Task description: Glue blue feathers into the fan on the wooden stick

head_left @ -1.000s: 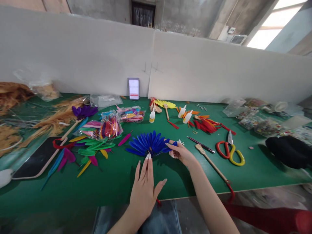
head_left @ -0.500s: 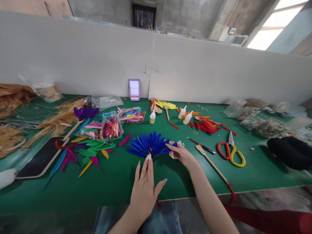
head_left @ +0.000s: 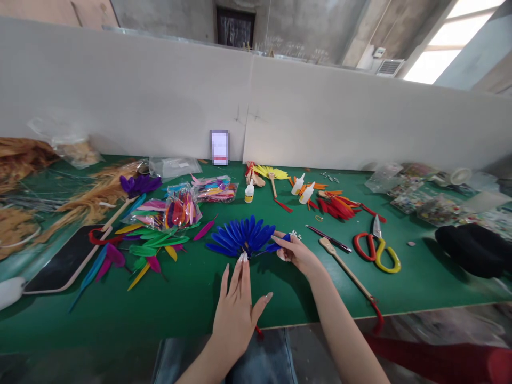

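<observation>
A fan of blue feathers point(head_left: 240, 237) lies on the green table point(head_left: 180, 309) in front of me. My left hand point(head_left: 237, 306) rests flat on the table with its fingers stretched out, the fingertips pressing the base of the fan. My right hand point(head_left: 296, 252) sits at the fan's right edge and pinches a blue feather point(head_left: 280, 245) between thumb and fingers. A red bit shows under my left hand at the table's front edge.
Loose coloured feathers point(head_left: 148, 248) and bagged feathers point(head_left: 182, 208) lie to the left. Glue bottles point(head_left: 298, 184), a red feather fan point(head_left: 340, 205), red-and-yellow scissors point(head_left: 378, 250), a wooden handle point(head_left: 346, 269) and a dark phone point(head_left: 60, 264) surround the work. A white partition point(head_left: 320, 112) stands behind.
</observation>
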Tool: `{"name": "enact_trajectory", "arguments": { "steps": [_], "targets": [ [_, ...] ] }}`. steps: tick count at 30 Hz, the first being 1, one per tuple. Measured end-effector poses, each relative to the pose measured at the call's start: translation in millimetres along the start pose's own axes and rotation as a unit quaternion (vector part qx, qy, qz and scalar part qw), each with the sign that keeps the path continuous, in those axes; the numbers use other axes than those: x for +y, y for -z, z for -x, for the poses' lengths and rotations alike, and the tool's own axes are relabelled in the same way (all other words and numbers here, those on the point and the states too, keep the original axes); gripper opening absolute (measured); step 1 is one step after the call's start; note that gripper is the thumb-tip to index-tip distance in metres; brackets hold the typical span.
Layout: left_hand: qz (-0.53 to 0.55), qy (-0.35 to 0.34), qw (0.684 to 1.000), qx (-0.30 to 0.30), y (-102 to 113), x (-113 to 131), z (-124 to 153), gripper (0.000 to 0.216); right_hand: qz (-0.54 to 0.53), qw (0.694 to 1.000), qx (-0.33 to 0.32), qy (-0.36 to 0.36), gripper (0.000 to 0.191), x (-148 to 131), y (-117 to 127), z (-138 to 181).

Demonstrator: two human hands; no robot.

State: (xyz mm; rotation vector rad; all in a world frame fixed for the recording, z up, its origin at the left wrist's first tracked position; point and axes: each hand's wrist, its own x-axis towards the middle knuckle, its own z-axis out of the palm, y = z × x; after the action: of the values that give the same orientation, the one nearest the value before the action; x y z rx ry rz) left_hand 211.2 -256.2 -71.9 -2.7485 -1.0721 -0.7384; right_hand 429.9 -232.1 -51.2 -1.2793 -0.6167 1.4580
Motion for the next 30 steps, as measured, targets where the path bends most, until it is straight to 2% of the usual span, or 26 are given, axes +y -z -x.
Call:
{"name": "enact_trajectory", "arguments": {
  "steps": [4,12,23,30],
  "targets": [
    [-0.015,0.001,1.0,-0.006,0,0,0,0.079,0.004,1.0,-0.001,0.002,0.061,-1,-1,0],
    [-0.016,0.002,1.0,-0.013,-2,-1,1,0.079,0.014,1.0,-0.004,0.005,0.039,-2,-3,0],
    [-0.008,0.001,1.0,-0.004,-3,-1,1,0.08,0.015,1.0,0.007,0.006,0.043,-1,-1,1],
    [0.001,-0.001,1.0,-0.009,0,-1,2,0.077,0.023,0.998,0.051,0.041,0.06,-1,8,18]
  ]
}}
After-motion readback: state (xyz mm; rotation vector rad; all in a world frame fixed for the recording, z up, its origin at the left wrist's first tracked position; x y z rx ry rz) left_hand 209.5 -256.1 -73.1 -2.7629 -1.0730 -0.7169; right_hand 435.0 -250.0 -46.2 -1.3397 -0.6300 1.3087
